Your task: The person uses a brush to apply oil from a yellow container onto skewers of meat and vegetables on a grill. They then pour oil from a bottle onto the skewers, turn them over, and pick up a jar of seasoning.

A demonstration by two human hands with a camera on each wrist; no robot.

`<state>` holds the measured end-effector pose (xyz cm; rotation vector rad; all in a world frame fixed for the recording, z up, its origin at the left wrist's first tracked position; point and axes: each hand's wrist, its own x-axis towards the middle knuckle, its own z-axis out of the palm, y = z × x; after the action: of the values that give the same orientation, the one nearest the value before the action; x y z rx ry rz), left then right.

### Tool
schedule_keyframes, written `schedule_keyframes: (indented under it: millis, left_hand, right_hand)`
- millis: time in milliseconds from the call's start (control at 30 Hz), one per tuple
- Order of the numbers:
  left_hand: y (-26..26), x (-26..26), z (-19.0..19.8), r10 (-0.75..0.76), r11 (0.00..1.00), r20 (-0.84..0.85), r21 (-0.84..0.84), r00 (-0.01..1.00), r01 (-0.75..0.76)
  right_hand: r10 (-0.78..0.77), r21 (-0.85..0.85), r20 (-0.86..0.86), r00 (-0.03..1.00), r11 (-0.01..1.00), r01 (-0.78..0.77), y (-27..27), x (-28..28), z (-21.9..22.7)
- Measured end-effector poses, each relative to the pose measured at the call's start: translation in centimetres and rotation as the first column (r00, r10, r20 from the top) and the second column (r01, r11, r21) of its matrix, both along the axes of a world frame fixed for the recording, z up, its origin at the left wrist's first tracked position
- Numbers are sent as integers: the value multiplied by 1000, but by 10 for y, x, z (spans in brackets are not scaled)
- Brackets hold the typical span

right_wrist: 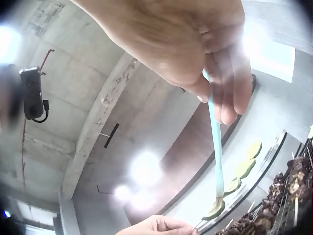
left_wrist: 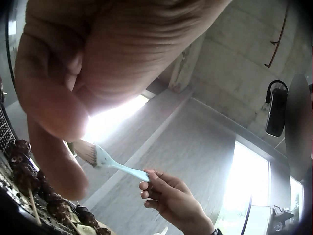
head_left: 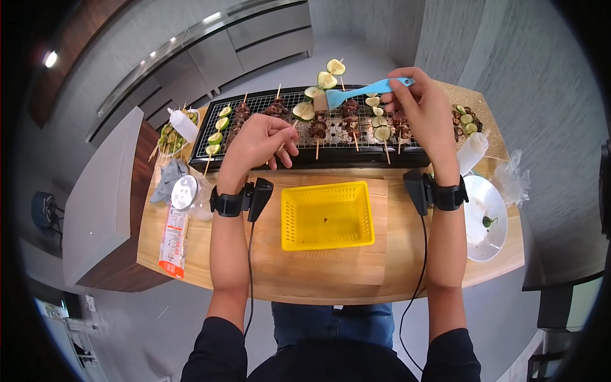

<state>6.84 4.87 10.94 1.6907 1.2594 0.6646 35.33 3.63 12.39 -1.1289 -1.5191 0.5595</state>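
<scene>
My left hand (head_left: 258, 143) pinches the stick of a skewer of green-rimmed zucchini slices (head_left: 304, 112), which slants up and away over the grill (head_left: 286, 156). In my right hand (head_left: 422, 113) is the handle of a light blue basting brush (head_left: 369, 88), gripped between thumb and fingers. The bristles (left_wrist: 85, 152) lie against the slices; the right wrist view shows them at the lowest slice (right_wrist: 214, 209). Beneath, meat skewers (head_left: 317, 127) rest on the wire rack, with another zucchini skewer (head_left: 215, 138) at its left end.
A yellow basket (head_left: 328, 246) stands on the wooden table in front of the grill. To the right are a white bowl (head_left: 477, 239) with a green pepper and a squeeze bottle (head_left: 472, 153). On the left stand a lidded jar (head_left: 184, 193), a packet (head_left: 174, 235) and another bottle (head_left: 183, 125).
</scene>
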Motion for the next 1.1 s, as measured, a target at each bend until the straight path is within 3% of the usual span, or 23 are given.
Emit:
schedule_keyframes:
  millis: [133,233,333,400,600,833,1033,1100]
  left_hand:
    - [0,1,-1,9,1000,-33,-4,999,-9]
    - [-1,3,-2,-5,1000,-38,-11,999,4]
    - [-1,3,-1,-14,1000,-54,-4,998,14]
    - [-1,3,0,-6,1000,-57,-4,998,5]
    - [-2,1,0,12,1000,-53,7,999,-11]
    - [-2,1,0,12,1000,-71,-2,997,-12]
    - [-1,0,0,-11,1000,-75,5,997,12]
    - [-1,-1,0,-11,1000,-71,13,997,12]
  right_hand:
    - [-15,-8,-64,998,1000,14,-2,-3,2]
    - [71,9,-107,992,998,-70,-4,-12,2]
    - [86,11,-10,996,996,-85,-6,-14,0]
    - [17,21,87,996,1000,-19,-4,-12,0]
    - [-115,61,95,989,992,110,0,2,0]
    - [-130,68,30,991,990,127,0,2,2]
    - [-70,73,43,997,995,67,2,-4,-3]
    - [-129,83,111,985,989,120,3,0,-3]
